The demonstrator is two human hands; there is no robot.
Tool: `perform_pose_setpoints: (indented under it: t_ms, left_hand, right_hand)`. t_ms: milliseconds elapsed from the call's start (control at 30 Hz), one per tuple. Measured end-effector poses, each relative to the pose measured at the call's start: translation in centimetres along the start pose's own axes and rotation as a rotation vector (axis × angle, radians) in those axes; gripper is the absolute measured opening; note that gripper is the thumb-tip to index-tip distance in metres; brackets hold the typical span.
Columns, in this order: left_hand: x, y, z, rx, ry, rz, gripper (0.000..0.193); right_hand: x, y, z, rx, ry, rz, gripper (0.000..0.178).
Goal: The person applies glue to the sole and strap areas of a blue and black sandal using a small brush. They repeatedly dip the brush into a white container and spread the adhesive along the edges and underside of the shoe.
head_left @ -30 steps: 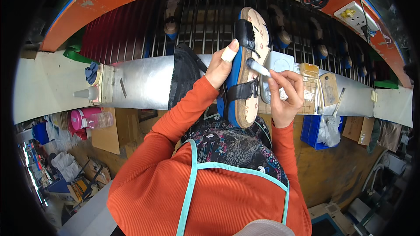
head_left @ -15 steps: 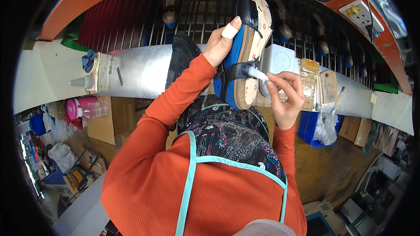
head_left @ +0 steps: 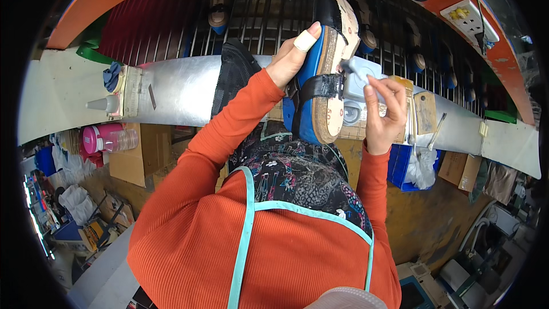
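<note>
My left hand [head_left: 289,62], with pale tape round its thumb, grips a sandal upper on a blue shoe last [head_left: 309,121]. The last is held up on end, its pale insole [head_left: 334,106] turned to the right. Black straps [head_left: 323,87] cross the last and fold onto the insole. Pinched between thumb and fingers of my right hand [head_left: 386,115] is a small brush [head_left: 357,73] with a whitish handle and a dark tip. Its tip is close to the insole above the lower strap; whether they touch I cannot tell. A pale grey container [head_left: 370,67] stands behind the brush.
Other lasts with straps, such as one at the far left [head_left: 218,17], lie on the metal bar rack [head_left: 171,37]. A black mesh item [head_left: 235,74] rests on the metal ledge [head_left: 183,88]. Below are a blue bin [head_left: 400,167] with plastic bags and a pink-lidded bottle [head_left: 100,138].
The brush has moved up from the lower strap, and my right hand has shifted slightly right and turned. My left hand keeps its hold on the last, nearly in place.
</note>
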State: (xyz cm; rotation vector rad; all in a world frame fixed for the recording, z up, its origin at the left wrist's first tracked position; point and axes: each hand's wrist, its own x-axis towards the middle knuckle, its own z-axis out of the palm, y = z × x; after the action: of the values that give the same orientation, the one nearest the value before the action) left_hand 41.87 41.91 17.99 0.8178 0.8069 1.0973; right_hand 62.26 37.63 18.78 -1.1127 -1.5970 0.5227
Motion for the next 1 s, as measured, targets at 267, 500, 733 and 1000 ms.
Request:
perform_pose_setpoints:
  t_ms: [267,500,733,1000]
  left_hand:
    - [-0.9,-1.0,-1.7,0.109,0.285,0.052,0.069]
    - [-0.7,-1.7,-3.3,0.261,0.333,0.1,0.075]
    - [-0.7,-2.2,-3.3,0.323,0.37,0.141,0.076]
    - [-0.6,-2.2,-3.4,0.331,0.342,0.133,0.073]
  right_hand:
    - [-3.9,-1.9,-2.7,0.163,-0.267,0.231,0.018]
    - [-4.3,-2.3,-1.8,-0.041,-0.223,0.174,0.018]
    - [-3.8,-2.0,-0.5,-0.177,-0.181,0.102,0.02]
    - [-3.7,-1.2,0.6,-0.185,-0.074,-0.001,0.021]
